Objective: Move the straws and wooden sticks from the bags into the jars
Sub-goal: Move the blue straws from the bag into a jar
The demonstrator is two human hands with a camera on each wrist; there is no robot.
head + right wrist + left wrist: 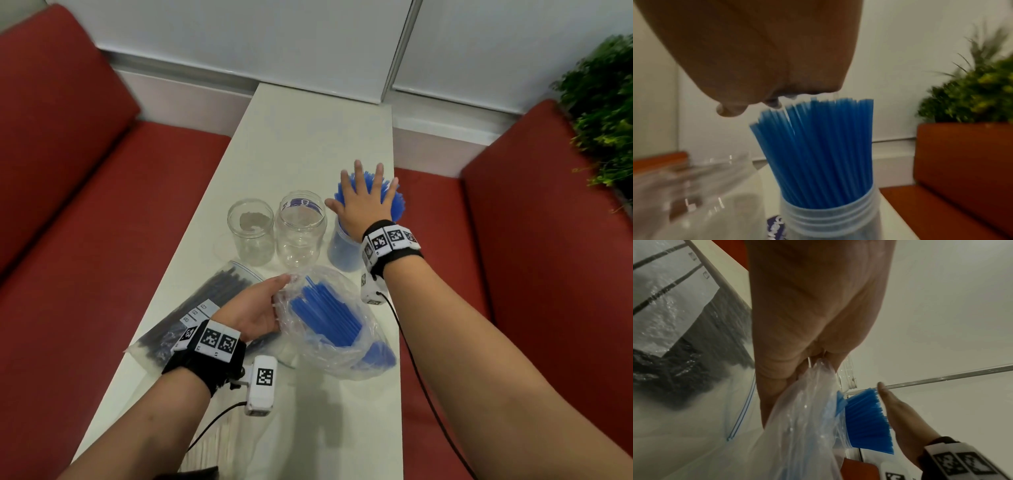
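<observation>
My right hand [366, 202] lies flat with fingers spread on top of a bunch of blue straws [818, 146] that stand upright in a clear jar [342, 250] at the table's right edge. In the right wrist view the palm [756, 48] sits right at the straw tips. My left hand [260, 305] pinches the open edge of a clear bag [342, 363] that lies near the jar and holds more blue straws [325, 315]. The left wrist view shows plastic [801, 434] bunched between the fingers [777, 382]. Left of the straw jar stand two empty clear jars [251, 233] [299, 233].
A zip bag of black straws [205, 298] lies under my left wrist at the table's left edge. A pale bundle of sticks [219, 442] shows at the near edge. Red benches [85, 205] flank the narrow white table [308, 144]; a green plant [603, 113] stands at the right.
</observation>
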